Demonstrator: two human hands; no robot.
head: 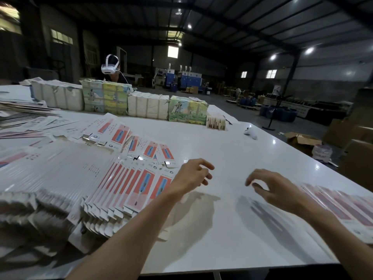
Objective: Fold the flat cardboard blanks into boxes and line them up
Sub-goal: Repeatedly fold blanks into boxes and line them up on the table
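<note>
A fanned stack of flat cardboard blanks, white with red and blue print, lies on the white table at the left. More loose blanks lie scattered behind it. A row of folded boxes lies along the right edge. My left hand hovers just right of the blank stack, fingers loosely curled, holding nothing. My right hand hovers over bare table left of the box row, fingers loosely curled and empty.
Bundled packs of printed cartons line the far side of the table. A person wearing a white headset stands behind them. A white controller lies near the right edge. Open cardboard boxes sit on the floor at right.
</note>
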